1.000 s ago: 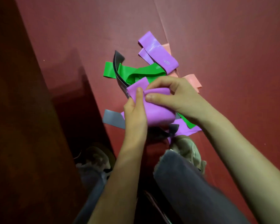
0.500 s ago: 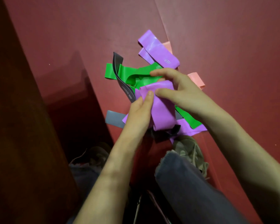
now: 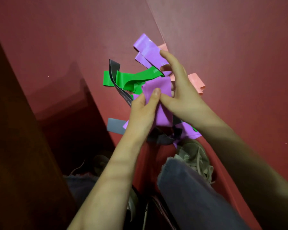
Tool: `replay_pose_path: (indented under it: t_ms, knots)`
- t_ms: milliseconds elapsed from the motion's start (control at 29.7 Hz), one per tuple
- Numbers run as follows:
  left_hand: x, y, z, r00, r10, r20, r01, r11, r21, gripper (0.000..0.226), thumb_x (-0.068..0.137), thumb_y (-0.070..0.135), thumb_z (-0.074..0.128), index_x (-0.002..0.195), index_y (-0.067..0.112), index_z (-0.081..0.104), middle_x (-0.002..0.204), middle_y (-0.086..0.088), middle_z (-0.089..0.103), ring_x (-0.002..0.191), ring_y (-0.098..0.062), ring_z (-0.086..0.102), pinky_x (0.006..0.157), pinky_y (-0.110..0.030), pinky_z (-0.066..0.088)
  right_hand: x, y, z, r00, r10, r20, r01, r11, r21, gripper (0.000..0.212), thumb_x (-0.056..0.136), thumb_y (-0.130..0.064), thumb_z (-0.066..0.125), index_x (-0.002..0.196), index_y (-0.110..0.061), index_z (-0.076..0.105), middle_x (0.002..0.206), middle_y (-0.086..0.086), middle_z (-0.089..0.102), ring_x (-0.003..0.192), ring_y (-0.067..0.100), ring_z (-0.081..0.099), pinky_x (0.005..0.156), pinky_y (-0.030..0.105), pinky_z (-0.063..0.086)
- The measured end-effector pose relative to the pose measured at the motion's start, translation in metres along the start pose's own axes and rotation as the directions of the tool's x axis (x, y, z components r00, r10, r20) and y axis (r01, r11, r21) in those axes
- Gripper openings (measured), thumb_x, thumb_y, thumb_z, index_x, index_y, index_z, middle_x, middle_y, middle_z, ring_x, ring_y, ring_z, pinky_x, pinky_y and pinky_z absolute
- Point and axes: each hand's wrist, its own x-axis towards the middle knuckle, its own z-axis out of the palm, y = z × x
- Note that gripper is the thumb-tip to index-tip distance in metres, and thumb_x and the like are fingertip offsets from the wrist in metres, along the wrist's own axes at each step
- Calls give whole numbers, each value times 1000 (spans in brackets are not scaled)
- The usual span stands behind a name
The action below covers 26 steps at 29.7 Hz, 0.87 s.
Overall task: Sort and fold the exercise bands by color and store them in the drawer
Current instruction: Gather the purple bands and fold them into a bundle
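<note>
Item 1, folded purple band [image 3: 158, 90]: held above the pile, between both my hands. My left hand [image 3: 142, 112] is closed on its lower left side, thumb pressed flat on the front. My right hand [image 3: 181, 95] meets it from the right, thumb against the band beside my left thumb, the other fingers spread and reaching up over the pile. Whether those right fingers grip anything I cannot tell.

Item 2, second purple band [image 3: 148, 50]: lying flat at the far end of the pile on the red floor [image 3: 73, 39], its near end under my right fingertips.

Item 3, green band [image 3: 131, 79]: crumpled in the middle of the pile, just left of the held band.

Item 4, dark grey band [image 3: 116, 80]: standing on edge, curving across the green one.

Item 5, pink band [image 3: 196, 81]: to the right, partly hidden behind my right hand.

Item 6, light grey band [image 3: 115, 126]: flat on the floor at the near left of the pile, one end under my left wrist.

Item 7, third purple band [image 3: 188, 131]: beneath my right wrist, with a bit of green showing on it.

Item 8, my shoe [image 3: 194, 155]: just below the pile, near my jeans leg [image 3: 189, 196].
</note>
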Motion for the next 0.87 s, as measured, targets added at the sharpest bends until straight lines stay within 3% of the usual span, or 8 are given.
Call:
replay_pose_path:
  t_ms: [235,336,404,471,572,706,774,874]
  knots:
    - [8,18,-6,987,2,-161,-30,984,-178,20,95,27,41,90,14,55,91,-10,60,84,-21,56,73,-28,51,-21,23,14,978,173,-113,-131,942,308,44,73,-7,67,98,-34,43,96,-10,48,74,9,50,66,13,44]
    - [9,24,-12,989,36,-143,-58,986,-154,24,95,27,40,100,9,56,100,-14,60,91,-24,56,87,-45,49,-28,38,21,983,183,-4,-183,982,50,21,78,-13,66,98,-16,60,94,1,63,87,15,56,77,16,42]
    - [8,26,-14,989,18,-146,-42,986,-162,23,98,24,36,96,12,56,98,-13,60,91,-23,57,88,-47,49,-30,41,25,990,140,-9,-140,982,-127,34,78,-30,56,94,-2,65,96,14,67,94,25,59,87,31,43]
    - [9,27,-18,989,21,-149,-44,987,-157,26,96,30,38,95,13,57,95,-13,63,86,-22,59,81,-40,51,-30,38,24,994,106,-22,-108,986,-124,38,80,-36,49,79,0,61,77,13,62,78,18,57,77,35,44]
    - [13,27,-21,980,50,-194,-79,986,-147,26,96,32,38,97,13,56,94,-18,62,81,-24,59,69,-29,51,-32,29,23,984,176,32,-177,982,59,24,80,-27,49,67,-6,49,57,-1,39,54,0,36,52,16,31]
    - [22,29,-8,966,41,-255,-93,976,-195,24,97,27,36,91,13,55,92,-19,63,78,-24,59,70,-31,52,-30,30,24,954,286,92,-300,897,324,34,79,-23,50,86,11,53,72,11,48,67,14,41,57,27,33]
    - [28,26,3,969,48,-243,-100,974,-203,22,97,22,37,90,13,56,82,-8,64,72,-18,60,66,-25,51,-26,36,20,948,303,94,-317,920,230,25,85,-21,51,82,3,53,68,9,45,64,14,37,55,28,31]
    - [32,15,12,975,80,-209,-110,984,-139,23,96,14,40,80,17,56,66,5,61,54,1,57,58,-16,49,-16,45,4,947,301,115,-272,938,-216,11,86,-18,58,78,-11,53,67,1,48,64,14,42,62,32,38]
